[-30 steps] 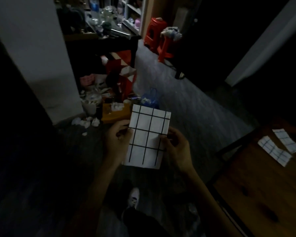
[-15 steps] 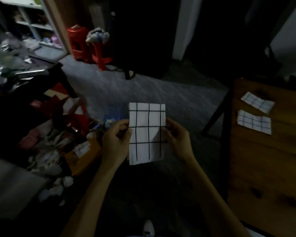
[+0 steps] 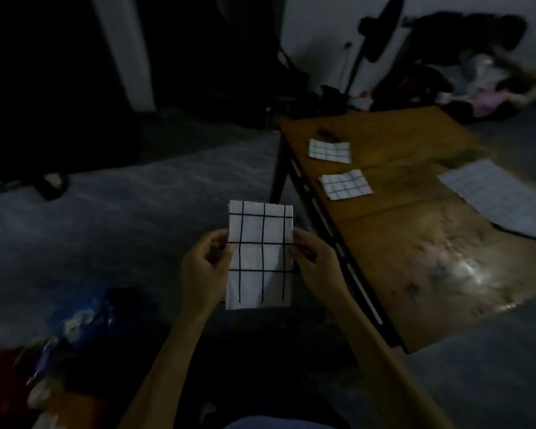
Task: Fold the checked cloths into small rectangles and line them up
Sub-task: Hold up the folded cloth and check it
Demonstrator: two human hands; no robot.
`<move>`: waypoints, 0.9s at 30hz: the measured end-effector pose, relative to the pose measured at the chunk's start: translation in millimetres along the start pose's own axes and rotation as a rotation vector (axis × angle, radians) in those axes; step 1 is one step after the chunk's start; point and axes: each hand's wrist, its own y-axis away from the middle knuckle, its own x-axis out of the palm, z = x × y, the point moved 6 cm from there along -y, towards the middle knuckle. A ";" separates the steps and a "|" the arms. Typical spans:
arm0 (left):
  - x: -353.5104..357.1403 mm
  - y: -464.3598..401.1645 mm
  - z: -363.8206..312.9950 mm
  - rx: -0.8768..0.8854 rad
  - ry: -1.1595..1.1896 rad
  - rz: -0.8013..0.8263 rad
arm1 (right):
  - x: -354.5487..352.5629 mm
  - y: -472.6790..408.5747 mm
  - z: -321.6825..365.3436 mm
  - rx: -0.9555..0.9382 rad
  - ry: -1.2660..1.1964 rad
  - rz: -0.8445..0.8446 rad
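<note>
In a dim room, a person holds a white cloth with a bold black check (image 3: 259,255), folded into an upright rectangle, in mid-air over the grey floor (image 3: 130,218), just left of a low brown wooden table (image 3: 415,243). The left hand (image 3: 206,270) pinches the cloth's left edge between thumb and fingers; the right hand (image 3: 314,264) pinches the right edge the same way, both at about mid-height of the cloth. The cloth hangs flat and facing the camera, clear of the table.

On the tabletop, two small folded white cloths with a fine dark check lie one behind the other near the left edge: the nearer folded cloth (image 3: 345,184) and the farther folded cloth (image 3: 330,151), apart from each other and roughly in line. A larger pale checked cloth (image 3: 498,199) lies spread flat at the table's right side, running out of view. A dark standing fan (image 3: 375,35) stands against the white wall behind the table, and blurred blue wrappers (image 3: 81,320) lie on the floor at lower left.
</note>
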 end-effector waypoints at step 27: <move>422.5 -188.7 21.5 -0.076 -0.173 0.968 | -202.7 -140.8 -205.6 0.543 -0.172 -0.669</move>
